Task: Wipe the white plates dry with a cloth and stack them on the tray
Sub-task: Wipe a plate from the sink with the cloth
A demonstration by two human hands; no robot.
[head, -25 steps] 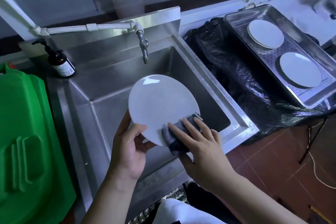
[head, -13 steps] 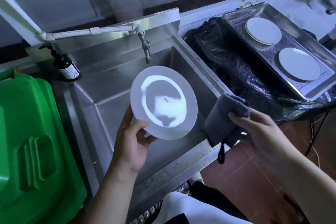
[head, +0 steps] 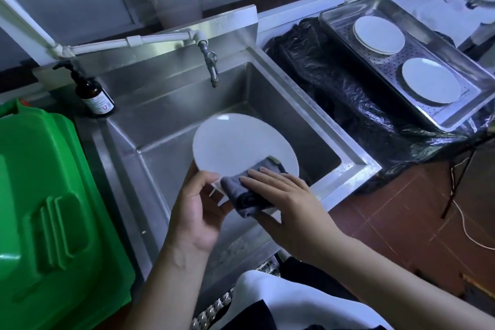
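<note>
Shiny metal makes up the big sink (head: 166,104), and a tap (head: 210,61) hangs over it from a white pipe (head: 128,41). At the back left corner stands a brown pump bottle (head: 93,91). It has a white label with a small red mark, but the words on it are too small to read. A big green plastic box (head: 45,209) sits on the left. On the right, a black plastic bag (head: 348,104) lies under a metal tray (head: 434,45) with little holes in its floor. Two white plates (head: 379,35) lie flat in the tray, one behind the other and a little apart.

Over the sink, the left hand (head: 195,211) holds a third white plate (head: 241,142) by its near edge. The thumb lies on top of the rim and the fingers go under it. The plate tilts up, away from the person. The right hand (head: 289,201) presses a grey cloth (head: 246,187) against the near right part of the plate. Its fingers lie straight and flat on top of the cloth, pointing left. The thumb goes under the cloth, so I cannot tell if it pinches it. The cloth is bunched up and folds over the plate's edge. Both bare arms reach in from the bottom. The floor (head: 401,222) is red-brown tile, with a thin white cord (head: 463,225) lying on it.
</note>
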